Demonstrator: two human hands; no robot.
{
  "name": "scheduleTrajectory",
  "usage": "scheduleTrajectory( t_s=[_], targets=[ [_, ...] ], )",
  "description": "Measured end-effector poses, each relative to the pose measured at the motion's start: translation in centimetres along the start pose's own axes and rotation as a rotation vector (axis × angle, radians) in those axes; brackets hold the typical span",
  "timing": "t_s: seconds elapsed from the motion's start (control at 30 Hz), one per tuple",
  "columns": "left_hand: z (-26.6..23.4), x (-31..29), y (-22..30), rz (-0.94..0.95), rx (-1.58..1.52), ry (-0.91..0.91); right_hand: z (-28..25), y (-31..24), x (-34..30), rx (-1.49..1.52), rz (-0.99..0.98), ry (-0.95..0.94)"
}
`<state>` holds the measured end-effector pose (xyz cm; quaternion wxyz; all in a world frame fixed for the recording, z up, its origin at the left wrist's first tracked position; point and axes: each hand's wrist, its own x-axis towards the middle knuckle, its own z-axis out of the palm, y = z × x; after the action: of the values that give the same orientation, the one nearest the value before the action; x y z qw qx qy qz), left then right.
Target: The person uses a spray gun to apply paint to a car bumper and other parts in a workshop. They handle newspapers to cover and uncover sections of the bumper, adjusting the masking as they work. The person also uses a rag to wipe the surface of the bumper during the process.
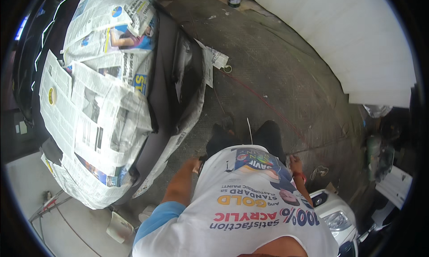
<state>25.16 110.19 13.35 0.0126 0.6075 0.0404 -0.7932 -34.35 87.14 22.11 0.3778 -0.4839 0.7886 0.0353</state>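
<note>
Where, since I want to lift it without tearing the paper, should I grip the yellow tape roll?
Pinch the tape roll by its outer rim, from above and the right, probably with the left hand, the nearer one. It appears to be a ring lying flat against newspaper with nothing covering it, so its edge should suit a light pinch.
</note>
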Motion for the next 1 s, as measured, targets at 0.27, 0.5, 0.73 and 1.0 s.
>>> scheduleTrajectory(
  t_s=[0.27, 0.5, 0.73, 1.0],
  targets=[
    [4.2, -0.5, 7.8, -0.055, -0.395, -0.17, -4.9, -9.3, 10.3, -0.147, -0.04, -0.276],
    [16.7, -1.9, 21.9, 0.109, -0.744, 0.023, -14.9, -17.8, 42.0, -0.793, -0.279, -0.343],
    [24.4, -4.9, 34.2, 0.256, -1.127, 0.449, -24.1, -60.6, 56.6, -0.798, -0.727, -0.13],
    [28.7, -6.1, 47.6, 0.286, -1.473, 0.579, -14.5, -91.1, 57.1, -0.414, -1.013, -0.247]
  ],
)
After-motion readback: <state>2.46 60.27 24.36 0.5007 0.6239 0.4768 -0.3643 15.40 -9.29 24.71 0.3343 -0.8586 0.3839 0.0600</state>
